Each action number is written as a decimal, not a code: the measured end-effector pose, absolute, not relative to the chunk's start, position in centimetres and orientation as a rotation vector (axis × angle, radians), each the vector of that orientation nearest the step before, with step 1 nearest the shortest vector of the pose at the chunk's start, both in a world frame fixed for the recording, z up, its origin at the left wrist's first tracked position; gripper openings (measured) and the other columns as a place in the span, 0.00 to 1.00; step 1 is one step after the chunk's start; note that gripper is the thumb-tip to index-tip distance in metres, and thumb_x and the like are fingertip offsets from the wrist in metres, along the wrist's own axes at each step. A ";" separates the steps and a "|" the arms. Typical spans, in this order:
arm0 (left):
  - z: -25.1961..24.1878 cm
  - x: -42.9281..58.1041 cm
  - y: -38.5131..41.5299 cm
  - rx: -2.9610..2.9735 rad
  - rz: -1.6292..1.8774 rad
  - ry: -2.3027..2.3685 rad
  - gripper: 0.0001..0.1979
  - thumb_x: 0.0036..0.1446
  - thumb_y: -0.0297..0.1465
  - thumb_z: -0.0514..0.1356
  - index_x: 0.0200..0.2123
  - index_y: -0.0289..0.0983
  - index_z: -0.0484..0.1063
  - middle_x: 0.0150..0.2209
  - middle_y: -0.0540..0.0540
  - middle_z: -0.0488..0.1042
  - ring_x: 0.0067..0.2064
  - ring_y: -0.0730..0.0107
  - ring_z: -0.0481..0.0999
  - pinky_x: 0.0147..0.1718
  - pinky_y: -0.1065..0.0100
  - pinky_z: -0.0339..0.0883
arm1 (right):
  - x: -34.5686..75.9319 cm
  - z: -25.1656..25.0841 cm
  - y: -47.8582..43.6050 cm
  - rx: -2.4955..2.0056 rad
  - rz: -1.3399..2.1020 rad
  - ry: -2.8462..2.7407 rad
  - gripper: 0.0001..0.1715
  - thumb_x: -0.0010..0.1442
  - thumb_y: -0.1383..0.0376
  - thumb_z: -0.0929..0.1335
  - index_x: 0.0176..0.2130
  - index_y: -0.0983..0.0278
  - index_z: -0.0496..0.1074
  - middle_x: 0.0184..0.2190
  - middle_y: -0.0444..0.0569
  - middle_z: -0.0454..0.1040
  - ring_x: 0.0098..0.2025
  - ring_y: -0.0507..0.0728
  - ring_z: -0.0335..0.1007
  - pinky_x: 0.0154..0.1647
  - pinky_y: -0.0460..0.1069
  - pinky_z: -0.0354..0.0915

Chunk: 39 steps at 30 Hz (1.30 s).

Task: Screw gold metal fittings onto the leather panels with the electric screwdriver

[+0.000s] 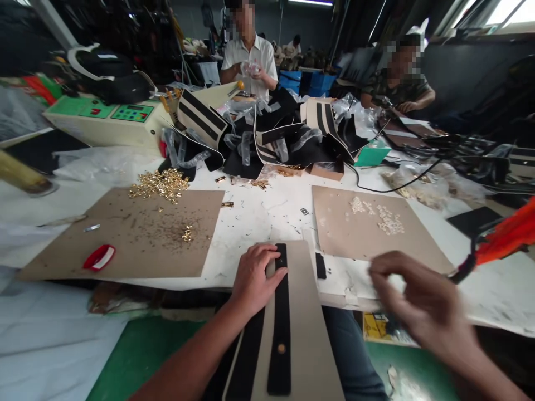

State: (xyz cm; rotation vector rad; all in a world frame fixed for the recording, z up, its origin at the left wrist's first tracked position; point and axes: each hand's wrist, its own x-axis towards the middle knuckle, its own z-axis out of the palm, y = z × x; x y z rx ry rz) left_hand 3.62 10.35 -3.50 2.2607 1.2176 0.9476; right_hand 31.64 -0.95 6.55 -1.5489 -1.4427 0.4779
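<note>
A beige panel [307, 312] with black stripes lies in front of me, reaching from the table edge back over my lap. Along it runs a black strap [282, 317] with a round brass-coloured stud [281, 348] near its lower end. My left hand [253, 281] grips the strap's upper end, thumb and forefinger on either side of small dark holes. Off to the right, my right hand [422, 295] hovers near the table edge, slightly blurred. Its fingers are curled and the thumb meets the forefinger; anything pinched there is too small to see.
Brown cardboard [125, 239] at left carries gold-coloured metal fittings [161, 185] and a red tape ring [99, 258]. Small whitish pieces [390, 220] lie on the right cardboard [334, 223]. Striped panels [203, 120] pile up behind. An orange-wrapped object [510, 231] juts in at right. Two people work opposite.
</note>
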 end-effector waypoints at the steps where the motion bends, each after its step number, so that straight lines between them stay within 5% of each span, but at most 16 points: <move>1: -3.4 3.6 10.3 2.254 0.943 1.222 0.15 0.57 0.28 0.72 0.46 0.42 0.76 0.53 0.43 0.80 0.58 0.50 0.77 0.56 0.45 0.71 | 29.5 5.7 0.9 -1.473 0.504 -1.673 0.05 0.64 0.61 0.72 0.35 0.58 0.77 0.32 0.49 0.76 0.32 0.57 0.73 0.31 0.52 0.67; 7: -3.7 3.5 10.0 2.218 0.948 1.215 0.15 0.56 0.29 0.74 0.46 0.42 0.76 0.53 0.43 0.80 0.59 0.49 0.76 0.58 0.45 0.70 | 23.6 1.0 9.9 -1.522 0.560 -2.146 0.08 0.67 0.65 0.66 0.35 0.60 0.74 0.34 0.46 0.76 0.34 0.54 0.71 0.37 0.50 0.63; 17: -4.2 3.2 10.0 2.190 0.959 1.188 0.18 0.55 0.29 0.74 0.48 0.42 0.76 0.54 0.44 0.79 0.60 0.51 0.75 0.58 0.47 0.68 | 24.3 0.7 10.4 -1.509 0.904 -2.134 0.09 0.66 0.62 0.70 0.44 0.59 0.81 0.42 0.48 0.79 0.45 0.57 0.75 0.48 0.51 0.67; 26: -3.9 3.0 9.3 2.129 0.977 1.211 0.17 0.53 0.31 0.75 0.45 0.41 0.77 0.52 0.43 0.81 0.59 0.49 0.76 0.57 0.46 0.69 | 24.3 0.3 12.5 -1.642 1.062 -2.143 0.08 0.58 0.64 0.71 0.37 0.58 0.83 0.36 0.46 0.81 0.39 0.58 0.77 0.42 0.51 0.68; 33: -4.3 2.7 8.9 2.134 0.999 1.242 0.17 0.51 0.32 0.76 0.43 0.42 0.78 0.51 0.45 0.81 0.56 0.50 0.77 0.55 0.47 0.71 | 24.1 0.3 11.8 -1.470 0.652 -2.490 0.17 0.72 0.58 0.64 0.39 0.58 0.80 0.36 0.48 0.77 0.38 0.59 0.74 0.40 0.53 0.64; 39: -3.7 3.0 9.3 2.162 0.932 1.237 0.16 0.55 0.32 0.75 0.46 0.41 0.77 0.53 0.43 0.80 0.60 0.49 0.75 0.59 0.46 0.69 | 23.4 1.6 10.6 -1.449 0.985 -2.106 0.15 0.70 0.57 0.67 0.42 0.59 0.82 0.41 0.48 0.81 0.44 0.58 0.76 0.48 0.52 0.66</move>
